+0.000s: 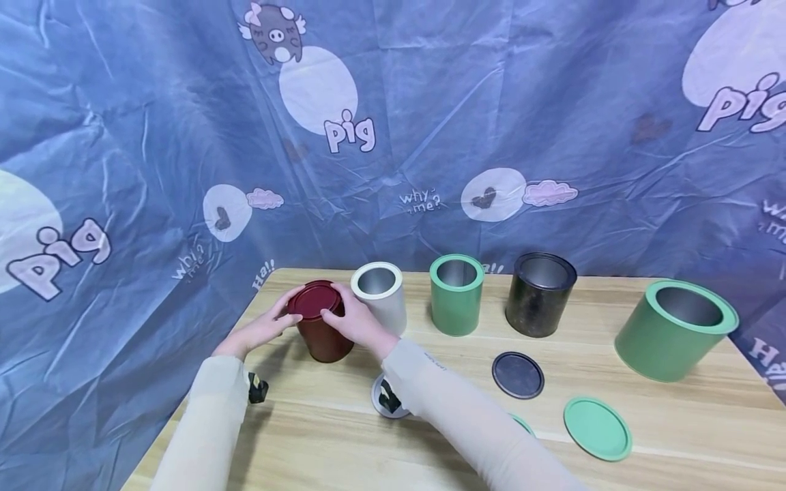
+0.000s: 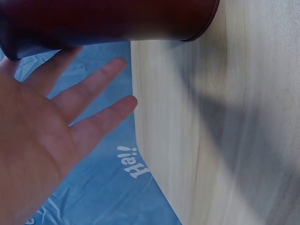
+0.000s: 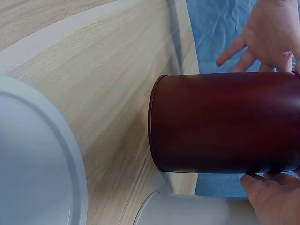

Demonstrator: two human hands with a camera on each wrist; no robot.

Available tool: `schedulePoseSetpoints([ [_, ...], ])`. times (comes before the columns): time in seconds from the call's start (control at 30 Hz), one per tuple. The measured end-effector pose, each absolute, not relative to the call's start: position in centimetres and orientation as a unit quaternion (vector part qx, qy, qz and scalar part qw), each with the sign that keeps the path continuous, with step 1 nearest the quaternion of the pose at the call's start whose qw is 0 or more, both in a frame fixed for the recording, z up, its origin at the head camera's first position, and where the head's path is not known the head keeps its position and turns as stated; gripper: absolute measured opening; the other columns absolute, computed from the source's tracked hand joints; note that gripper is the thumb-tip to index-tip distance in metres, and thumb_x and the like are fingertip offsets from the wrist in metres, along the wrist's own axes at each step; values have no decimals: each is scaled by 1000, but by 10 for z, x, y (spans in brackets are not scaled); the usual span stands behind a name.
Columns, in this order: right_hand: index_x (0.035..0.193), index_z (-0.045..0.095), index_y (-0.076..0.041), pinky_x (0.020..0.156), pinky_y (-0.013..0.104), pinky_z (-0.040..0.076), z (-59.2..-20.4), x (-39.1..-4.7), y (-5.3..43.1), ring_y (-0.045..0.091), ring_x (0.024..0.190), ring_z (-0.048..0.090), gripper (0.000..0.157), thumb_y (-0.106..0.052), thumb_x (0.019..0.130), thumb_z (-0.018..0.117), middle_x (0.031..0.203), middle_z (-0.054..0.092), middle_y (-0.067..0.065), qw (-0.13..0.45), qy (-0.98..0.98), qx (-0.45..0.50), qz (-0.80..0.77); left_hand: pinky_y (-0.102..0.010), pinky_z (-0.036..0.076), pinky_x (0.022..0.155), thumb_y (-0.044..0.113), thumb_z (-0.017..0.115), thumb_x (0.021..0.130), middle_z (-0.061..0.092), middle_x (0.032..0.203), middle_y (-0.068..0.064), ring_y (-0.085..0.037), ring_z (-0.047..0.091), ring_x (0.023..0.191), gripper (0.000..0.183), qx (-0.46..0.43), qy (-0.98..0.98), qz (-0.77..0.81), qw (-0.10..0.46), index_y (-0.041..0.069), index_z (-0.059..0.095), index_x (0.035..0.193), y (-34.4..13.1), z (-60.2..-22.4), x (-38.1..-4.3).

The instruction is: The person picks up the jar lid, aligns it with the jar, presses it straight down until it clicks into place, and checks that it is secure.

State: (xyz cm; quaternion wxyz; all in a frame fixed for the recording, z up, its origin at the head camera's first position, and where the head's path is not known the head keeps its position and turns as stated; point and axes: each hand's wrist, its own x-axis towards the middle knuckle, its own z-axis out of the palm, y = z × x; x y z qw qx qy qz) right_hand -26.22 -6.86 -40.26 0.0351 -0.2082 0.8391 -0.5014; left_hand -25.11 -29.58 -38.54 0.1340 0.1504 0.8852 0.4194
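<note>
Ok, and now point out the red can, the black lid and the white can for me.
Red can (image 3: 222,124): right wrist view, middle of its side wall.
Black lid (image 1: 518,375): head view, its flat centre.
White can (image 1: 394,312): head view, its side wall below the rim.

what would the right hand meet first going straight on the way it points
The dark red can; the right hand seems to touch it, though exact contact is hard to judge.

Lid (image 1: 314,301) on can (image 1: 329,342), other cans (image 1: 456,307) to right
</note>
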Motion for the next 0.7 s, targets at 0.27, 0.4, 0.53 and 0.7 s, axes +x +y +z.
schedulePoseSetpoints([
  [0.27, 147, 37, -13, 110, 40, 39, -405, -263, -67, 24, 132, 49, 61, -34, 94, 59, 145, 48, 10, 34, 836, -205, -507, -65, 39, 100, 29, 45, 101, 13, 158, -27, -54, 27, 137, 68, 130, 882, 427, 153, 21, 7, 156, -294, -387, -252],
  [0.4, 146, 37, -12, 109, 40, 40, -405, -262, -67, 26, 131, 50, 59, -32, 94, 57, 144, 49, 11, 22, 841, -209, -498, -64, 40, 99, 29, 45, 101, 12, 158, -27, -55, 27, 137, 68, 131, 883, 424, 154, 22, 6, 156, -293, -386, -252],
  [0.53, 147, 36, -12, 108, 39, 41, -405, -261, -68, 26, 130, 51, 59, -32, 94, 56, 144, 49, 12, 21, 845, -212, -491, -65, 40, 99, 29, 45, 101, 12, 158, -26, -55, 27, 137, 68, 130, 883, 423, 155, 22, 6, 156, -294, -386, -252],
  [0.7, 147, 37, -14, 109, 38, 41, -405, -262, -69, 24, 130, 51, 60, -33, 94, 58, 144, 49, 10, 27, 844, -203, -495, -68, 38, 99, 29, 45, 100, 10, 159, -26, -56, 26, 136, 69, 136, 879, 428, 157, 20, 6, 156, -296, -387, -252],
])
